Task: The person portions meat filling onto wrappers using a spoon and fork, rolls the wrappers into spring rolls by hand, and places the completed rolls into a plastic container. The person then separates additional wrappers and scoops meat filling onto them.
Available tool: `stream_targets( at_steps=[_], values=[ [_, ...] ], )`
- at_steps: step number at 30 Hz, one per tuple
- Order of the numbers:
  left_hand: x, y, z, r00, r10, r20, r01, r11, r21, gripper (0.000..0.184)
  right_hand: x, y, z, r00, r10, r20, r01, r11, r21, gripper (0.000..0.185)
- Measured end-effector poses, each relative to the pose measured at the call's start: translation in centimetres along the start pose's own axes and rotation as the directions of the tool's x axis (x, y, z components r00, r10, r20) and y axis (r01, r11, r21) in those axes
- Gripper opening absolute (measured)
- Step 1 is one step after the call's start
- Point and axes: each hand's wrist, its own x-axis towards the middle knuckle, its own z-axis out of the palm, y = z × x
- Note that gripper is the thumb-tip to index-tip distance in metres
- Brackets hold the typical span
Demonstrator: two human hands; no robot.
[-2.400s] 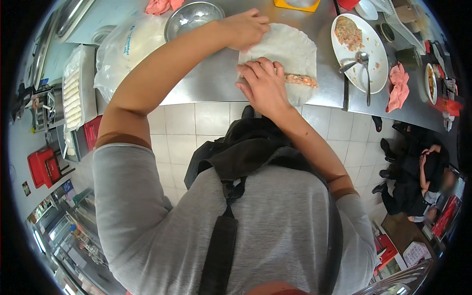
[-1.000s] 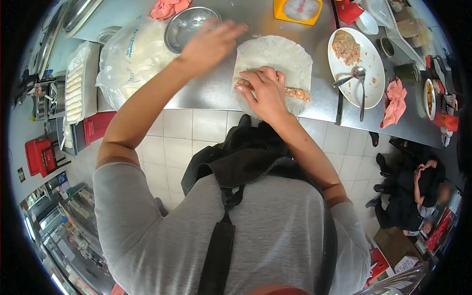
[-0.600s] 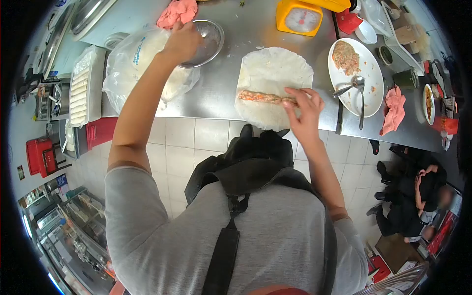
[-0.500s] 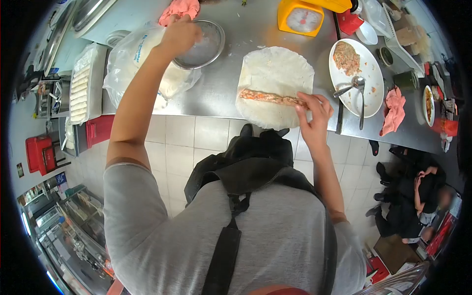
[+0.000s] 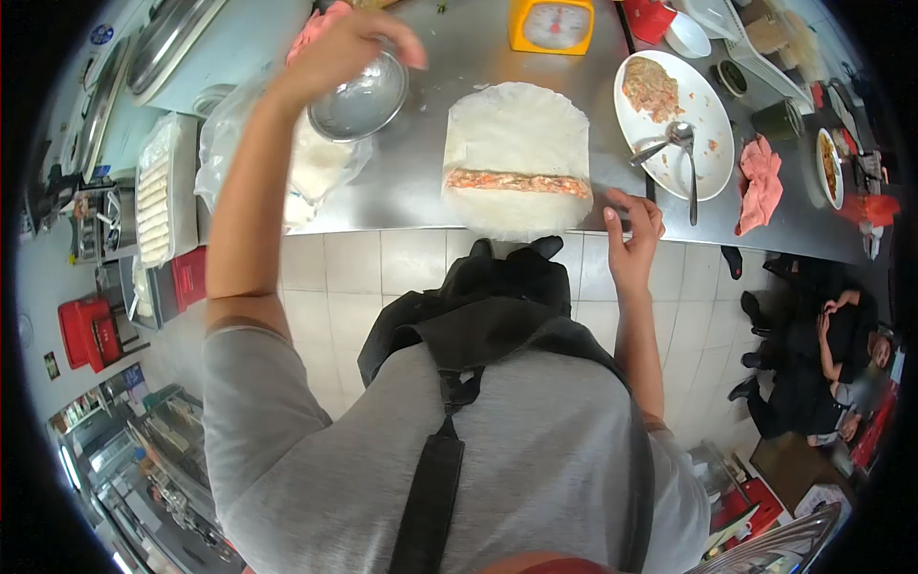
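My left hand (image 5: 349, 50) hangs over the far side of a round metal bowl (image 5: 359, 100). Its fingers point right, somewhat blurred, and nothing shows in them. My right hand (image 5: 633, 234) is at the table's front edge, fingers apart and holding nothing. Left of it a thin white wrapper sheet (image 5: 516, 124) lies flat, its lower edge at the table edge. A strip of orange-pink filling (image 5: 521, 183) runs straight across the sheet. More filling (image 5: 652, 91) sits on a white oval plate (image 5: 719, 143), along with two spoons (image 5: 692, 172).
A yellow scale (image 5: 552, 26) stands at the back. Plastic-wrapped white sheets (image 5: 320, 172) lie beside the bowl. At left a tray (image 5: 186, 182) holds several white rolls (image 5: 153, 206). Pink cloths (image 5: 760, 187) lie about. People in dark clothes (image 5: 808, 349) sit at right.
My right hand has left the filling's right end and moved right and down, fingers opening. My left hand has shifted slightly over the bowl. The whole view has moved a little.
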Motion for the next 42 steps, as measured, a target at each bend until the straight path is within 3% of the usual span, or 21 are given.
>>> stream_targets(
  at_steps=[2, 4, 6, 7, 9, 11, 13, 15, 19, 21, 28, 31, 33, 34, 36, 39, 42],
  values=[
    [0.9, 3.1, 5.8, 0.976, 0.218, 0.010, -0.218, 0.969, 0.114, 0.030, 0.0, 0.2, 0.6, 1.000, 0.000, -0.009, 0.000, 0.999, 0.042, 0.025],
    [3.2, 2.1, 11.4, 0.974, 0.204, 0.100, -0.227, 0.854, 0.469, 0.025, 0.3, 0.4, 1.2, 0.999, -0.025, -0.034, 0.027, 0.999, 0.047, 0.025],
    [3.9, 0.6, 16.6, 0.975, 0.195, 0.103, -0.216, 0.750, 0.625, 0.034, 1.1, 0.6, 1.7, 0.997, -0.047, -0.057, 0.050, 0.997, 0.050, 0.024],
    [3.1, -0.3, 18.2, 0.974, 0.199, 0.112, -0.225, 0.748, 0.625, 0.034, 1.7, 0.7, 1.8, 0.995, -0.085, -0.056, 0.088, 0.994, 0.064, 0.024],
    [0.7, -0.9, 20.1, 0.932, 0.359, 0.049, -0.317, 0.743, 0.589, 0.050, 2.9, 1.2, 2.2, 0.992, -0.109, -0.060, 0.113, 0.991, 0.077, 0.023],
    [-1.3, -1.5, 18.6, 0.943, 0.311, 0.116, -0.312, 0.707, 0.635, 0.056, 3.9, 1.9, 2.8, 0.977, -0.204, -0.055, 0.209, 0.974, 0.089, 0.023],
    [-1.0, -1.0, 18.1, 0.949, 0.259, 0.180, -0.311, 0.666, 0.678, 0.062, 4.7, 2.4, 3.2, 0.978, -0.196, -0.069, 0.202, 0.974, 0.105, 0.022],
    [0.5, -0.1, 18.7, 0.984, 0.159, 0.077, -0.156, 0.582, 0.798, 0.064, 4.9, 2.4, 3.5, 0.973, -0.215, -0.079, 0.225, 0.964, 0.141, 0.021],
    [2.2, 1.7, 21.6, 0.971, 0.213, 0.111, -0.226, 0.657, 0.719, 0.065, 4.8, 2.5, 3.5, 0.980, -0.190, -0.063, 0.198, 0.969, 0.146, 0.019],
    [1.1, 1.5, 20.8, 0.920, 0.292, 0.261, -0.392, 0.679, 0.621, 0.064, 4.7, 2.3, 3.4, 0.979, -0.195, -0.054, 0.201, 0.968, 0.149, 0.019],
    [5.8, 0.6, 20.9, 0.875, 0.417, 0.244, -0.471, 0.622, 0.626, 0.064, 4.9, 2.2, 3.2, 0.978, -0.207, -0.012, 0.207, 0.972, 0.109, 0.019],
    [7.3, 1.3, 19.9, 0.902, 0.373, 0.219, -0.404, 0.542, 0.737, 0.062, 5.0, 1.8, 3.0, 0.973, -0.230, -0.014, 0.230, 0.968, 0.096, 0.020],
    [6.4, 2.0, 18.1, 0.963, 0.233, 0.134, -0.215, 0.368, 0.905, 0.063, 5.1, 1.9, 3.1, 0.972, -0.235, -0.019, 0.235, 0.968, 0.086, 0.021],
    [5.7, 2.1, 18.2, 0.962, 0.236, 0.139, -0.220, 0.363, 0.905, 0.063, 5.0, 2.0, 3.1, 0.971, -0.237, -0.020, 0.238, 0.968, 0.074, 0.021],
    [4.0, 1.8, 19.1, 0.895, 0.336, 0.293, -0.435, 0.509, 0.743, 0.063, 4.9, 1.9, 3.1, 0.975, -0.223, -0.010, 0.224, 0.971, 0.080, 0.021],
    [5.8, 0.5, 21.6, 0.873, 0.439, 0.215, -0.453, 0.560, 0.694, 0.063, 4.9, 2.2, 3.2, 0.973, -0.230, -0.007, 0.230, 0.970, 0.083, 0.021],
    [8.4, 2.2, 21.7, 0.899, 0.396, 0.189, -0.391, 0.527, 0.754, 0.062, 4.9, 1.9, 3.3, 0.971, -0.237, -0.007, 0.237, 0.968, 0.084, 0.021]
  ],
)
